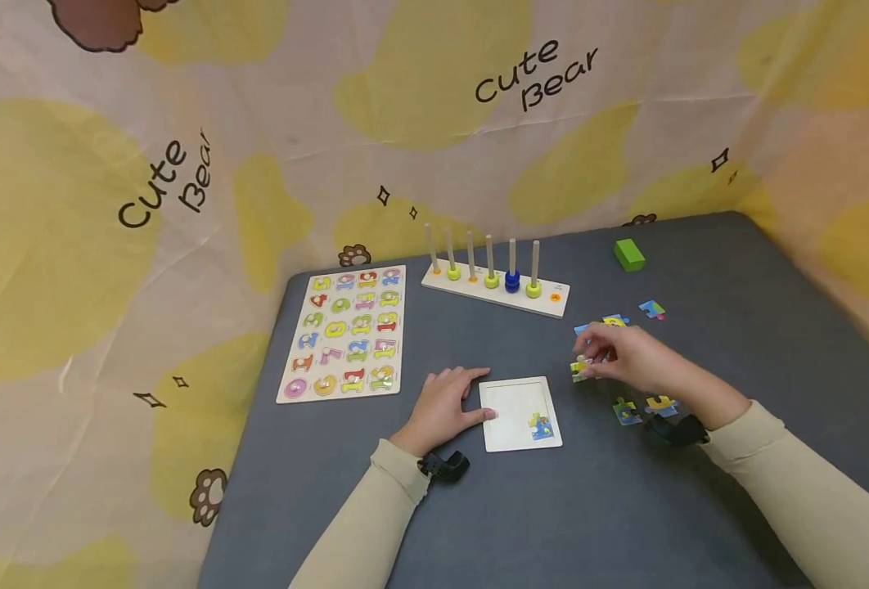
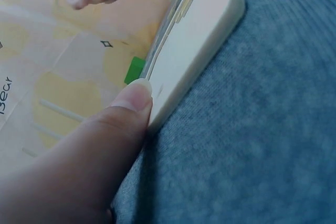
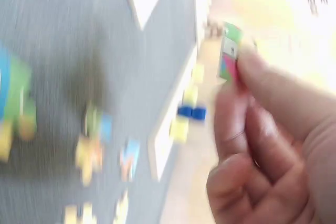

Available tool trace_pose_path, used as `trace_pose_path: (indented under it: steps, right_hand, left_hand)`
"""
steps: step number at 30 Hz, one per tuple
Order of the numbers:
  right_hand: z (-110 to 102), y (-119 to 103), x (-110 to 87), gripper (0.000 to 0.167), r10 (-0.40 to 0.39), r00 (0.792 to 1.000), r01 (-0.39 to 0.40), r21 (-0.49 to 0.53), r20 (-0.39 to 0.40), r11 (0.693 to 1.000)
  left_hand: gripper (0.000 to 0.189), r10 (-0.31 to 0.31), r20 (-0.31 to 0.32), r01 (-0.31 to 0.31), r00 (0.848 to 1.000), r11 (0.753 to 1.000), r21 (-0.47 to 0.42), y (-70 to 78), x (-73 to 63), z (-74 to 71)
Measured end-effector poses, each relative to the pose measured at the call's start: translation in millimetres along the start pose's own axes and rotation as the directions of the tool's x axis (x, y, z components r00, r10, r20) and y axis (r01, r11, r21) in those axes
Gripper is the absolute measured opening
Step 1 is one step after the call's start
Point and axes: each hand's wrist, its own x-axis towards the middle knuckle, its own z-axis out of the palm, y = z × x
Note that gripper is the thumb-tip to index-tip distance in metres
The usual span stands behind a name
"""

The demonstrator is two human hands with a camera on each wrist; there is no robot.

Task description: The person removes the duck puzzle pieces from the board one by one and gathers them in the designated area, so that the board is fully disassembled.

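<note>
My right hand [image 1: 629, 357] is raised over the right part of the table. It pinches a jigsaw piece [image 1: 578, 369] between thumb and fingertips; in the right wrist view the piece [image 3: 230, 53] shows green, white and pink, blurred. My left hand [image 1: 443, 409] rests beside the square white puzzle tray [image 1: 504, 429], thumb touching its left edge and index finger stretched near the top left corner. A yellow and blue jigsaw piece [image 1: 541, 426] lies in the tray's lower right corner. Loose jigsaw pieces [image 1: 626, 411] lie around and below the right hand, partly hidden by it.
A number board [image 1: 342, 335] lies at the left. At the back stands a peg counting stand [image 1: 497, 296] with yellow-green and blue rings on upright rods. A green block [image 1: 629, 255] sits at the back right, and one puzzle piece [image 1: 651, 309] lies in front of it.
</note>
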Motion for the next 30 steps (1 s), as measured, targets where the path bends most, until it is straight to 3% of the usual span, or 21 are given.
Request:
trace_pose_path:
  steps: [5, 10, 15, 20, 25, 30]
  right_hand:
    - [-34.5, 23.7, -9.3, 0.017, 0.173, 0.979, -0.178, -0.041, -0.107, 0.983]
    - [-61.3, 54.4, -23.8, 0.027, 0.246, 0.958, -0.264, -0.113, -0.149, 0.958]
    - [-68.9, 74.6, -34.8, 0.028, 0.308, 0.935, -0.329, -0.106, -0.176, 0.938]
    - [-66.4, 81.4, -40.4, 0.032, 0.342, 0.922, -0.36, -0.076, -0.183, 0.93]
    - [-65.5, 82.3, -40.8, 0.035, 0.319, 0.931, -0.338, -0.086, -0.181, 0.937]
    - [-68.4, 84.2, -41.8, 0.035, 0.337, 0.926, -0.353, -0.079, -0.169, 0.932]
  left_hand:
    - [0.075, -0.016, 0.002, 0.016, 1.0, 1.0, 0.009, -3.2, -1.2, 1.4]
    - [0.075, -0.013, 0.007, 0.013, 1.0, 1.0, 0.001, -2.5, -0.2, 0.2]
    - [0.074, -0.019, 0.007, 0.019, 1.0, 1.0, -0.011, -3.0, 0.1, 0.0]
    - [0.074, -0.028, 0.016, 0.028, 0.999, 0.999, -0.022, -4.4, -0.1, 1.7]
    - [0.074, -0.03, 0.014, 0.03, 0.999, 0.999, -0.032, -4.6, 2.0, 3.3]
    - [0.074, -0.022, 0.015, 0.023, 1.0, 0.999, -0.028, -3.1, 4.2, 3.5]
